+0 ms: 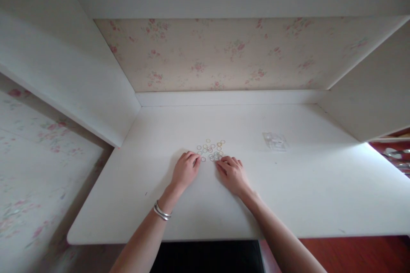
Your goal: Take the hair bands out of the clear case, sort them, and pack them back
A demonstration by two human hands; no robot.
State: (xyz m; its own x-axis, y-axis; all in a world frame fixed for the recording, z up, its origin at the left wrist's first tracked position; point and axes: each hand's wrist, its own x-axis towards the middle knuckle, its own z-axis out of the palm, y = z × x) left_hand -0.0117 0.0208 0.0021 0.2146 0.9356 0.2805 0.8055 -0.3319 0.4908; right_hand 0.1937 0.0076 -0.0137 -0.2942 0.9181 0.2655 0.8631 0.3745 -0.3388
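Observation:
Several small pale rings (pixel 211 149), like tiny elastic bands in yellow, green and white, lie scattered in a loose cluster on the white desk (pixel 288 196). My left hand (pixel 185 170) rests palm down on the desk with its fingertips at the cluster's left edge. My right hand (pixel 231 174) lies palm down too, its fingertips touching the rings at the cluster's near right edge. Neither hand visibly holds anything. A silver bangle (pixel 162 212) sits on my left wrist.
A small clear plastic bag (pixel 274 141) lies on the desk to the right of the rings. White side panels and a shelf above enclose the desk, with floral wallpaper (pixel 224 55) behind. Red flooring shows at the lower right.

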